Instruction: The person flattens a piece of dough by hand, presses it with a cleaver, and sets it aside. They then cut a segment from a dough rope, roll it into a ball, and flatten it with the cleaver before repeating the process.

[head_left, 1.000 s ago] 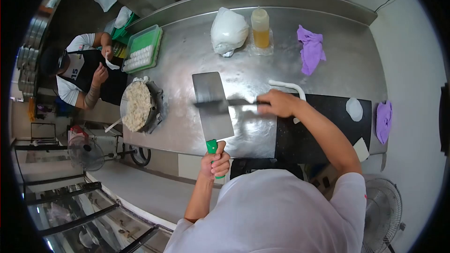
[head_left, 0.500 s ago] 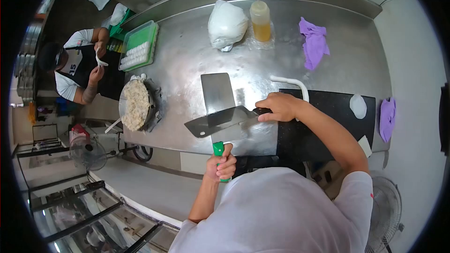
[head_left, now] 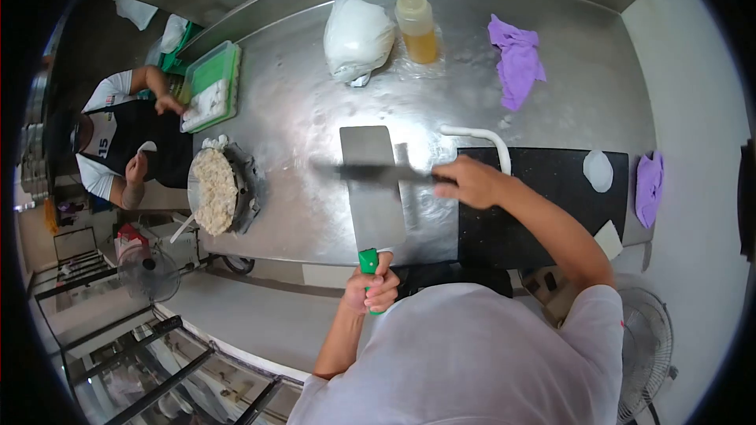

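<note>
Now the knife (head_left: 366,172), clasped tight in the right hand (head_left: 472,181), has swung from the near end to lie square across the cleaver (head_left: 376,216), flat on the surface (head_left: 307,110); the left hand (head_left: 370,287) keeps a closed grip on its green handle.

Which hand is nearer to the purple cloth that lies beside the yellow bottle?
Right. The right hand, holding a dark knife, is over the table, in front of the purple cloth. The left hand grips the green handle at the table's near edge, farther away.
</note>
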Demonstrator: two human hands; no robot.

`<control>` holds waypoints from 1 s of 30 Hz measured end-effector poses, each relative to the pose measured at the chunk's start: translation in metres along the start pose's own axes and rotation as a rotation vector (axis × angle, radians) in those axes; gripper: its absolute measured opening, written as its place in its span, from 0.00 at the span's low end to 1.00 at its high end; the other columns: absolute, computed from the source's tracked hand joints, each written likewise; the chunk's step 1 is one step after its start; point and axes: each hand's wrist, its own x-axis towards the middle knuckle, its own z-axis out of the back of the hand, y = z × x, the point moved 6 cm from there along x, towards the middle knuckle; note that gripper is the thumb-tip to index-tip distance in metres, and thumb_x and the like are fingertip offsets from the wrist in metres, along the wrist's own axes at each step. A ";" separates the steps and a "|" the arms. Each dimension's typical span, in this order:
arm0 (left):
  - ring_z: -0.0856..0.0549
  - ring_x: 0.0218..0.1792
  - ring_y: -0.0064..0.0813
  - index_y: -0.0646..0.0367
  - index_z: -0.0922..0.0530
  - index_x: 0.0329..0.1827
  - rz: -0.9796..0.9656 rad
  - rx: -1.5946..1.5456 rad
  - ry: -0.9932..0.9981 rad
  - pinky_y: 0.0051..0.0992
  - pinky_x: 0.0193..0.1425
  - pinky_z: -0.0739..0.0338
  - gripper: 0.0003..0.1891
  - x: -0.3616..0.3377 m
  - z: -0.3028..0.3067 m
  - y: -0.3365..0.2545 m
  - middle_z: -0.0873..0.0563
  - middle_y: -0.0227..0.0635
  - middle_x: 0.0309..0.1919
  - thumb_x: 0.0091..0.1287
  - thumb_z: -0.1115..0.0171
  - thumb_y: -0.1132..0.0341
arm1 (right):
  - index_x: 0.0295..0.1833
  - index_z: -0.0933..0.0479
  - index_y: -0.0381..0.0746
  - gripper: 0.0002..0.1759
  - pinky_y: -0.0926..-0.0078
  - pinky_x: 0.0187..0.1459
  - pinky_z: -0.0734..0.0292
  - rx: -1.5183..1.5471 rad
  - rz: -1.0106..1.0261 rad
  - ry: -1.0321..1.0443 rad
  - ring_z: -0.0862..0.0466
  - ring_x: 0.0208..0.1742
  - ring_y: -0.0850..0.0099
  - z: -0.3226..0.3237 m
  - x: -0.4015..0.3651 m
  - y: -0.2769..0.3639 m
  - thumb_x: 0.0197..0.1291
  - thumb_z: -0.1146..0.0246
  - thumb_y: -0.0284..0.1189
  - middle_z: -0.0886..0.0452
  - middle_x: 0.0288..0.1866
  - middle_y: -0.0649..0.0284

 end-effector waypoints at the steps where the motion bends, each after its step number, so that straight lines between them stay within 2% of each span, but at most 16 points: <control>1: 0.31 0.14 0.19 0.54 0.36 0.39 0.008 -0.002 -0.006 0.23 0.14 0.37 0.10 0.002 0.001 0.002 0.29 0.30 0.18 0.72 0.42 0.74 | 0.47 0.22 0.31 0.22 0.52 0.45 0.25 -0.070 0.076 0.036 0.18 0.38 0.45 -0.001 -0.006 0.010 0.74 0.40 0.43 0.20 0.33 0.43; 2: 0.31 0.14 0.19 0.54 0.36 0.39 0.016 -0.016 -0.010 0.23 0.14 0.37 0.10 0.003 0.004 0.004 0.29 0.30 0.18 0.72 0.42 0.74 | 0.47 0.22 0.31 0.22 0.52 0.45 0.25 -0.063 0.062 0.040 0.18 0.38 0.45 0.000 -0.009 0.001 0.74 0.40 0.43 0.20 0.33 0.43; 6: 0.29 0.13 0.18 0.55 0.36 0.38 0.000 -0.215 0.045 0.22 0.13 0.36 0.11 0.013 0.007 -0.003 0.29 0.28 0.17 0.72 0.40 0.72 | 0.45 0.20 0.32 0.20 0.54 0.45 0.24 0.025 -0.354 -0.227 0.17 0.40 0.46 0.055 -0.014 -0.081 0.74 0.40 0.42 0.16 0.37 0.43; 8: 0.30 0.12 0.17 0.55 0.37 0.36 0.069 -0.325 0.250 0.20 0.12 0.36 0.14 0.012 -0.004 -0.007 0.30 0.27 0.15 0.72 0.38 0.70 | 0.49 0.19 0.34 0.24 0.50 0.49 0.23 -0.198 -0.338 -0.455 0.16 0.44 0.40 0.077 -0.029 -0.115 0.72 0.38 0.48 0.15 0.41 0.41; 9: 0.30 0.11 0.15 0.56 0.37 0.34 0.069 -0.308 0.248 0.20 0.11 0.35 0.15 0.009 0.001 -0.011 0.32 0.26 0.14 0.72 0.37 0.68 | 0.51 0.19 0.34 0.27 0.48 0.50 0.23 -0.295 -0.368 -0.573 0.16 0.46 0.39 0.087 -0.037 -0.126 0.72 0.38 0.50 0.15 0.42 0.40; 11: 0.30 0.10 0.15 0.57 0.37 0.35 0.018 -0.336 0.232 0.20 0.11 0.34 0.15 0.010 0.007 -0.020 0.32 0.26 0.15 0.72 0.37 0.68 | 0.54 0.18 0.36 0.30 0.46 0.52 0.22 -0.265 -0.532 -0.660 0.15 0.48 0.38 0.111 -0.043 -0.156 0.69 0.38 0.55 0.14 0.42 0.39; 12: 0.30 0.10 0.15 0.57 0.37 0.35 -0.004 -0.351 0.219 0.20 0.11 0.34 0.14 0.012 0.009 -0.025 0.31 0.26 0.15 0.73 0.37 0.68 | 0.54 0.18 0.36 0.30 0.46 0.52 0.22 -0.263 -0.525 -0.653 0.15 0.48 0.38 0.120 -0.036 -0.160 0.69 0.38 0.55 0.14 0.42 0.39; 14: 0.30 0.10 0.15 0.57 0.36 0.35 -0.018 -0.357 0.214 0.20 0.10 0.33 0.14 0.015 0.014 -0.030 0.31 0.27 0.15 0.73 0.38 0.67 | 0.53 0.18 0.36 0.32 0.45 0.51 0.21 -0.431 -0.796 -0.774 0.14 0.48 0.39 0.146 -0.041 -0.171 0.68 0.38 0.57 0.13 0.41 0.39; 18: 0.30 0.11 0.16 0.57 0.36 0.36 -0.018 -0.300 0.196 0.20 0.11 0.34 0.14 0.024 0.012 -0.032 0.30 0.27 0.16 0.74 0.39 0.66 | 0.51 0.17 0.34 0.31 0.43 0.50 0.21 -0.491 -0.831 -0.854 0.13 0.47 0.39 0.167 -0.039 -0.206 0.66 0.35 0.55 0.13 0.40 0.40; 21: 0.31 0.11 0.16 0.57 0.36 0.36 -0.005 -0.224 0.153 0.20 0.11 0.36 0.13 0.029 0.009 -0.031 0.30 0.27 0.16 0.75 0.40 0.65 | 0.56 0.21 0.33 0.29 0.45 0.53 0.21 -0.385 -0.794 -0.840 0.15 0.53 0.40 0.160 -0.038 -0.237 0.63 0.30 0.48 0.15 0.48 0.39; 23: 0.32 0.11 0.17 0.56 0.36 0.36 0.002 -0.185 0.132 0.20 0.11 0.37 0.13 0.032 0.009 -0.028 0.31 0.27 0.16 0.75 0.40 0.65 | 0.63 0.26 0.33 0.32 0.49 0.58 0.23 -0.572 -0.577 -0.952 0.19 0.58 0.41 0.149 -0.039 -0.244 0.59 0.26 0.39 0.21 0.57 0.38; 24: 0.33 0.11 0.17 0.56 0.36 0.37 -0.018 -0.105 0.083 0.20 0.11 0.38 0.12 0.033 0.013 -0.027 0.31 0.26 0.16 0.76 0.41 0.65 | 0.63 0.26 0.33 0.32 0.49 0.58 0.23 -0.581 -0.585 -0.954 0.19 0.58 0.41 0.145 -0.045 -0.237 0.59 0.26 0.39 0.21 0.57 0.38; 26: 0.34 0.11 0.17 0.55 0.36 0.37 -0.040 -0.029 0.042 0.20 0.12 0.39 0.12 0.039 0.014 -0.021 0.32 0.26 0.16 0.76 0.41 0.66 | 0.67 0.30 0.34 0.34 0.55 0.61 0.24 -0.616 -0.433 -1.050 0.21 0.60 0.48 0.123 -0.051 -0.198 0.58 0.25 0.34 0.25 0.61 0.42; 28: 0.34 0.11 0.18 0.52 0.36 0.36 -0.121 0.233 -0.179 0.22 0.12 0.38 0.13 0.053 0.015 -0.018 0.35 0.25 0.15 0.78 0.42 0.65 | 0.68 0.29 0.35 0.33 0.58 0.60 0.24 -0.073 -0.367 -1.091 0.20 0.58 0.54 0.078 -0.067 -0.175 0.60 0.26 0.33 0.24 0.60 0.47; 29: 0.33 0.11 0.18 0.51 0.37 0.35 -0.154 0.329 -0.352 0.21 0.12 0.39 0.14 0.062 0.013 -0.014 0.33 0.26 0.15 0.78 0.40 0.65 | 0.68 0.30 0.36 0.32 0.62 0.60 0.24 0.147 -0.429 -0.926 0.20 0.58 0.59 0.047 -0.068 -0.148 0.61 0.27 0.32 0.24 0.61 0.51; 30: 0.33 0.11 0.18 0.51 0.37 0.35 -0.149 0.331 -0.346 0.21 0.12 0.39 0.14 0.074 0.017 -0.006 0.33 0.26 0.15 0.78 0.40 0.65 | 0.69 0.30 0.36 0.32 0.65 0.59 0.23 0.364 -0.486 -0.756 0.20 0.59 0.63 0.013 -0.075 -0.119 0.63 0.28 0.31 0.23 0.61 0.54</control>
